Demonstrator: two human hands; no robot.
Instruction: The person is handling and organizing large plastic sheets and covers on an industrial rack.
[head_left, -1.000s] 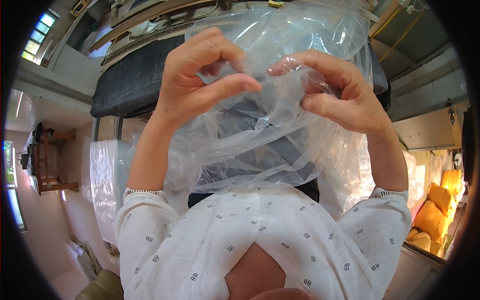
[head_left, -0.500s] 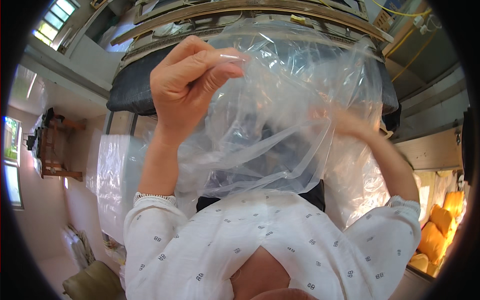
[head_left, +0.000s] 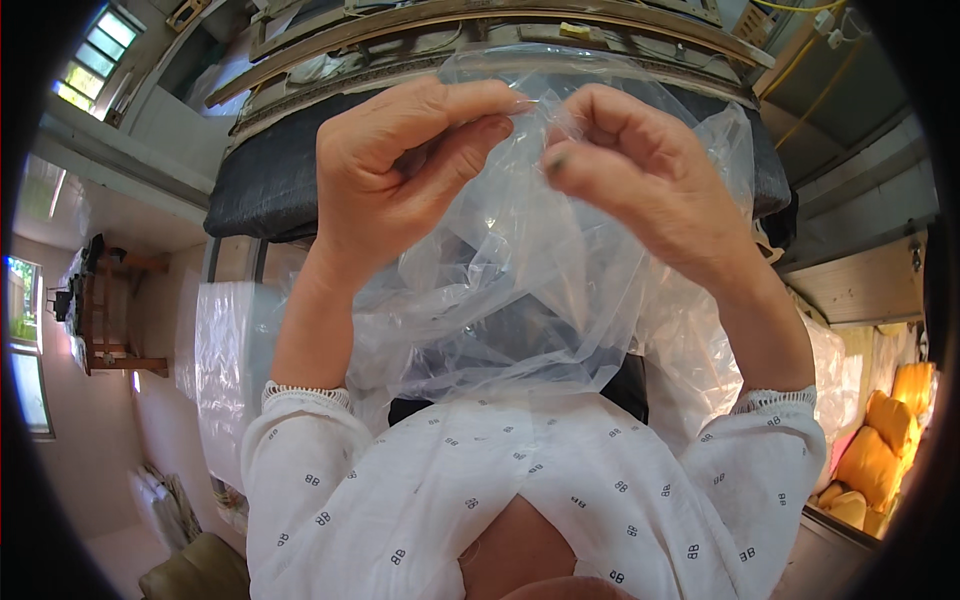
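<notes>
Clear plastic sheeting (head_left: pixel 575 250), crumpled, across the middle of a dark padded roll (head_left: pixel 265 180) and down on its near side.

White shirt (head_left: pixel 520 440) with small dark prints on the near side of the roll; long wooden rail (head_left: pixel 270 72) beyond it. Left hand (head_left: pixel 395 150) held up before the roll's left half, index and thumb together at the tips, pinching an edge of the sheeting. Right hand (head_left: pixel 650 180) close beside, before the roll's right half, partly blurred: index and thumb bent toward each other with a gap, near the sheeting; cannot tell whether gripping any. Small yellow piece (head_left: pixel 575 31) beyond the roll, near the rail.
</notes>
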